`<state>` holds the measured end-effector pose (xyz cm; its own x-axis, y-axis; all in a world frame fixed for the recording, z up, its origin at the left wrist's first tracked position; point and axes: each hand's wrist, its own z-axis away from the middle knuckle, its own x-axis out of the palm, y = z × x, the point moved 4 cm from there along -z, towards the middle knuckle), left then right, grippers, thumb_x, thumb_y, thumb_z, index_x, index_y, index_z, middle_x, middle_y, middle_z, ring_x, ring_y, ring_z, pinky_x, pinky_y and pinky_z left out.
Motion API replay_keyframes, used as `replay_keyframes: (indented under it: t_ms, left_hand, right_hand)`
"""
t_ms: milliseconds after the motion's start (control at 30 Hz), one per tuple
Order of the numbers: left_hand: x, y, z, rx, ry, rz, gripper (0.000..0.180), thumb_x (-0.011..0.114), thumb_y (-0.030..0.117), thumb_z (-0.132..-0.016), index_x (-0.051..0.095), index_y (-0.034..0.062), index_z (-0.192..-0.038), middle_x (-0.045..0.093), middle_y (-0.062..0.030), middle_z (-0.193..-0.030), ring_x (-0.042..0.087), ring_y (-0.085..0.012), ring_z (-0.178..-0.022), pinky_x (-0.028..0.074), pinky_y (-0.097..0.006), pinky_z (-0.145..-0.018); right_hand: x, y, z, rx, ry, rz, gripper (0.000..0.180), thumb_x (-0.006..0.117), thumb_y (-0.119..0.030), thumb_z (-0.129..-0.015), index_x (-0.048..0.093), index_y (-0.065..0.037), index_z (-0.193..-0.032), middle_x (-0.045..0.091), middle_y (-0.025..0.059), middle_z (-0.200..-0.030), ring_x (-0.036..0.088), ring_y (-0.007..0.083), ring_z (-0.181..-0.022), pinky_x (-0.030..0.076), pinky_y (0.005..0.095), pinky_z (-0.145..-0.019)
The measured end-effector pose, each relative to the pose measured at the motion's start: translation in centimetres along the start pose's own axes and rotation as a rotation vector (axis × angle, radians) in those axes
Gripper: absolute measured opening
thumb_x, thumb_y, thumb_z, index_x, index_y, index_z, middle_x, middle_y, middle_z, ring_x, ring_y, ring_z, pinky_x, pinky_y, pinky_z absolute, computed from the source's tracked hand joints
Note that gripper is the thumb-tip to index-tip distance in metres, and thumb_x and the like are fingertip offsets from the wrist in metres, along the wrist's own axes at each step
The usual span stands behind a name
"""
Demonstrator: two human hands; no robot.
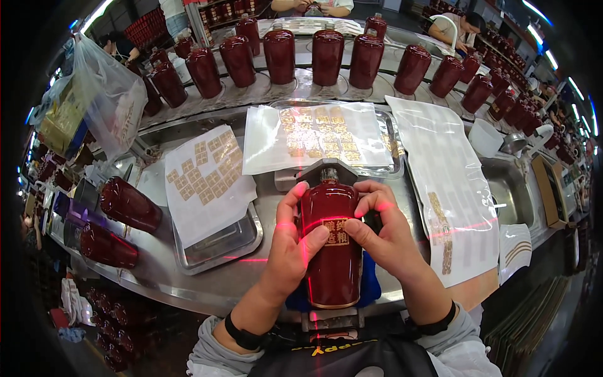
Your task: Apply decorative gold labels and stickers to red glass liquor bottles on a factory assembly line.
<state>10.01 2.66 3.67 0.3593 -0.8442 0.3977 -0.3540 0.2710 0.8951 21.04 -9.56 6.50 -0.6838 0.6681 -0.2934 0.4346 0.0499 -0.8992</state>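
A dark red glass bottle (331,270) lies in front of me on a metal holder (326,168), its neck pointing away. A square gold decal (336,232) with printed characters sits on its face. My left hand (286,245) is closed round the bottle's left side, its thumb pressed at the decal's left edge. My right hand (392,235) grips the right side, with its thumb at the decal's upper right. Red laser lines cross the bottle and both hands. A blue cloth (372,283) shows under the bottle.
Sheets of gold decals (207,173) (314,141) rest on metal trays (229,248). A long white sheet (440,169) is at right, beside a sink (512,188). Two red bottles (129,204) lie at left. Several more (328,60) stand along a curved conveyor (267,94). Other people work beyond.
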Motion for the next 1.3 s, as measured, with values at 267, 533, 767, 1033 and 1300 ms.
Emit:
replay_keyframes:
  t_ms: [267, 533, 767, 1033, 1300]
  left_hand:
    - [-0.7, -0.2, 0.3, -0.031, -0.003, 0.069, 0.062, 0.052, 0.007, -0.096, 0.019, 0.002, -0.148, 0.046, -0.0133, -0.136, 0.048, -0.018, -0.122, 0.04, -0.032, -0.104]
    - [-1.5, -1.0, 0.9, -0.011, -0.055, -0.027, 0.065, 0.05, 0.022, -0.101, 0.015, 0.0058, -0.153, 0.036, -0.0119, -0.146, 0.038, -0.0188, -0.133, 0.03, -0.034, -0.111]
    - [-1.6, -1.1, 1.7, 0.105, -0.015, -0.302, 0.062, 0.045, 0.021, -0.103, 0.014, 0.0014, -0.153, 0.026, -0.0127, -0.154, 0.028, -0.0192, -0.14, 0.021, -0.031, -0.115]
    - [-1.5, -1.0, 0.8, 0.024, 0.03, -0.227, 0.072, 0.062, 0.015, -0.093, 0.02, -0.0002, -0.15, 0.037, -0.0144, -0.144, 0.04, -0.0195, -0.132, 0.033, -0.031, -0.109]
    - [-1.7, -1.2, 0.6, 0.093, 0.044, -0.243, 0.075, 0.064, 0.013, -0.09, 0.019, -0.0021, -0.149, 0.041, -0.0159, -0.14, 0.043, -0.0205, -0.129, 0.034, -0.032, -0.109]
  right_hand:
    - [0.5, 0.5, 0.0, 0.02, -0.012, 0.009, 0.023, 0.072, -0.017, -0.084, 0.055, -0.005, -0.094, 0.046, 0.0217, -0.129, 0.046, 0.0313, -0.122, 0.036, 0.0386, -0.101]
    - [0.2, -0.3, 1.1, -0.008, -0.015, 0.046, 0.022, 0.066, -0.009, -0.085, 0.056, -0.005, -0.104, 0.046, 0.0227, -0.132, 0.047, 0.0322, -0.125, 0.036, 0.0393, -0.104]
    - [1.1, 0.4, 2.5, 0.078, -0.034, -0.177, 0.023, 0.058, -0.018, -0.094, 0.052, -0.004, -0.111, 0.042, 0.0235, -0.142, 0.043, 0.0294, -0.13, 0.032, 0.0396, -0.108]
    - [1.5, 0.3, 2.6, 0.04, -0.017, -0.269, 0.02, 0.056, -0.014, -0.096, 0.05, -0.003, -0.111, 0.039, 0.0201, -0.145, 0.043, 0.0276, -0.13, 0.033, 0.0379, -0.108]
    - [1.3, 2.0, 2.6, 0.002, 0.049, -0.171, 0.017, 0.057, -0.012, -0.097, 0.055, -0.003, -0.112, 0.058, 0.0039, -0.094, 0.049, 0.0082, -0.073, 0.04, 0.0202, -0.063]
